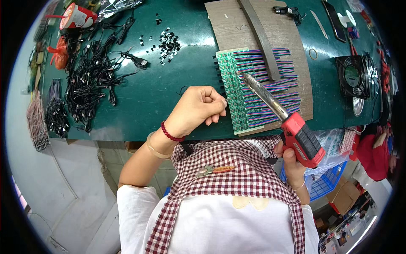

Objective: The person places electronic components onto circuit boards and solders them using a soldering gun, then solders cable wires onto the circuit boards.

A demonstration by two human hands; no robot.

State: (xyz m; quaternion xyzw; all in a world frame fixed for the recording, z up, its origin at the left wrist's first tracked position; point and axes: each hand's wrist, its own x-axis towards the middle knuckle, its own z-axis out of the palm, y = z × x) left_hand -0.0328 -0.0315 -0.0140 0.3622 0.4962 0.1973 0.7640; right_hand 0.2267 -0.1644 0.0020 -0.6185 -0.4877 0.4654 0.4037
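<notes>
My right hand (292, 167) grips the red and black handle of a soldering gun (302, 137). Its metal barrel points up and left, and the tip is over the right side of a green circuit board panel (232, 91); whether it touches cannot be told. Rows of thin multicoloured wires (268, 108) run right from the panel, and small black parts stick out along its left edge. Beside that edge my left hand (201, 106) is closed in a pinch; anything between its fingertips is too small to make out.
A grey bar (262, 40) lies across the wires on a brown board (298, 63). Small black connectors (169, 44) are piled on the green table (177, 21), left of a tangle of black cables (91, 72). A fan (355, 76) stands at the right.
</notes>
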